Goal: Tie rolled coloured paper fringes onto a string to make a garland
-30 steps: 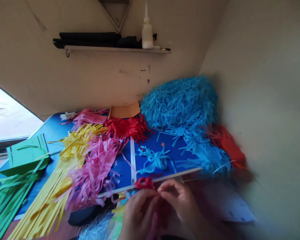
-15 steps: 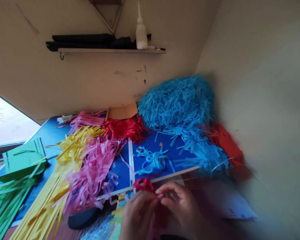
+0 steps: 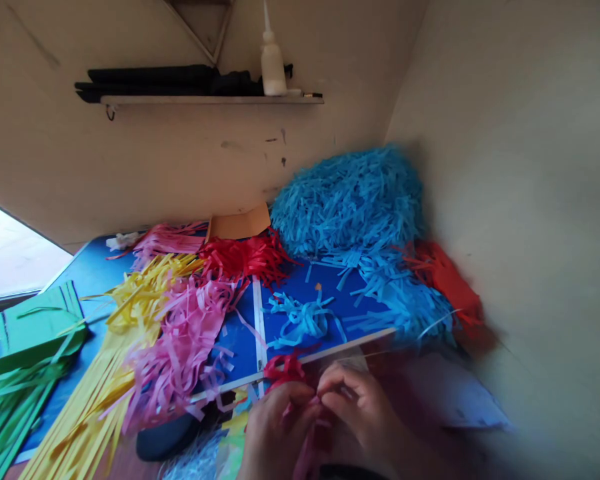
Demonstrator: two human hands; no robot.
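Low in the view, my left hand [image 3: 277, 423] and my right hand [image 3: 353, 403] meet at their fingertips. Both pinch pink paper strips [image 3: 307, 450], which hang down between them; part of the strips is hidden by my fingers. Red paper strips [image 3: 285, 368] curl up just beyond my left hand, by the table's front edge. Farther back, a loose bunch of light blue paper strips [image 3: 303, 319] lies on the blue tabletop [image 3: 343, 277].
Yellow [image 3: 135, 327], pink [image 3: 190, 340] and green fringe [image 3: 25, 400] cover the left side. A large blue fringe pile [image 3: 350, 207] fills the back corner, with red paper [image 3: 447, 280] beside it. A wall shelf [image 3: 205, 100] carries a squeeze bottle [image 3: 273, 67].
The view has shifted slightly, so most things appear a little farther left. My fingertips have come closer together, and more of the pink strip shows below them.
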